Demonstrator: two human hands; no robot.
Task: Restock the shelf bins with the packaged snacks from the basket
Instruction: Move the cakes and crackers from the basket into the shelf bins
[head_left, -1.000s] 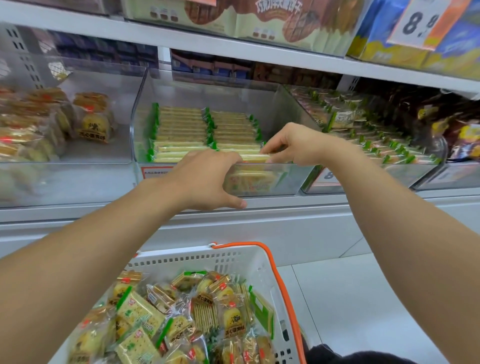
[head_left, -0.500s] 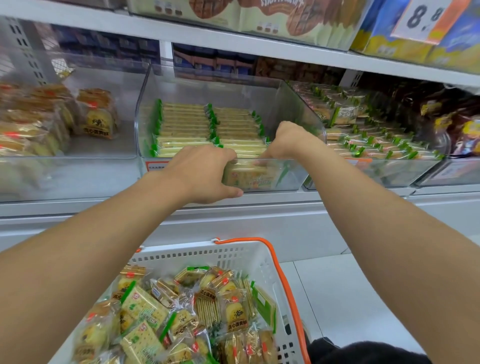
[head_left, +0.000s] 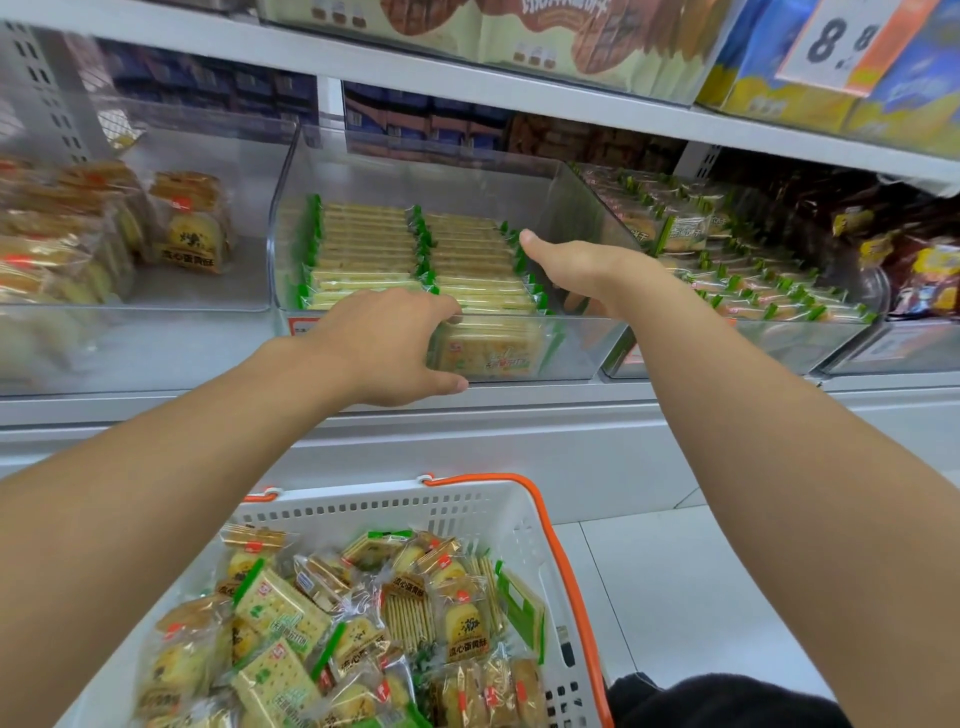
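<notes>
A clear middle bin (head_left: 587, 345) on the shelf holds two neat rows of green-edged cracker packs (head_left: 363, 244). My left hand (head_left: 384, 345) lies over the bin's front rim, its fingers on the front row of packs and its thumb against the outside of the front wall. My right hand (head_left: 576, 270) is inside the bin to the right of the rows, thumb stretched along the packs' ends and fingers pointing down into the gap; it holds nothing. Below, a white basket (head_left: 395, 512) with an orange handle is full of mixed snack packs (head_left: 280, 613).
A left bin (head_left: 156, 306) holds yolk pastry packs (head_left: 192, 234). A right bin (head_left: 810, 343) holds several green-tipped packs. The upper shelf edge (head_left: 467, 67) runs overhead, carrying boxes and a price tag (head_left: 841, 41). White floor tiles (head_left: 675, 597) lie right of the basket.
My right hand let go of the front packs and moved deeper and to the right, opening beside the rows. My left hand has stayed at the bin's front rim.
</notes>
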